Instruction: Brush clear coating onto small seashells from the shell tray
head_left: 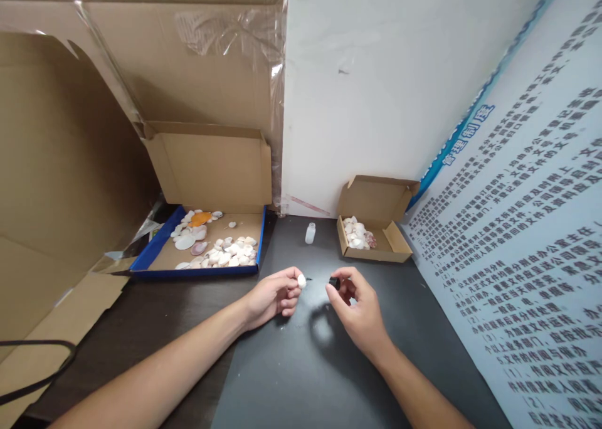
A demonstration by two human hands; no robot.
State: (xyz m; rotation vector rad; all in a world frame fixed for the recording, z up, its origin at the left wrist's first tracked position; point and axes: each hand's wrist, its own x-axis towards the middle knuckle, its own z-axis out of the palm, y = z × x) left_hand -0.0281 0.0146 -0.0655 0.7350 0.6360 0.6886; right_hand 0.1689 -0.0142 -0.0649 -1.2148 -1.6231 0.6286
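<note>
Between the fingertips of my left hand [275, 297] is a small white shell [301, 281]. My right hand [355, 297] pinches a black cap [334, 283], and a thin brush extends from it toward the shell, its dark tip close to the shell's right side. Whether the tip touches the shell I cannot tell. Beyond my hands a small translucent bottle [310, 234] stands uncapped on the dark grey mat [282, 366].
At the left, a blue-edged open box [155, 247] holds several shells, one of them orange. A smaller cardboard box [397, 241] with white shells and a reddish one sits at the right. Cardboard, a white wall and a printed board surround the table. A black cable [42, 382] lies lower left.
</note>
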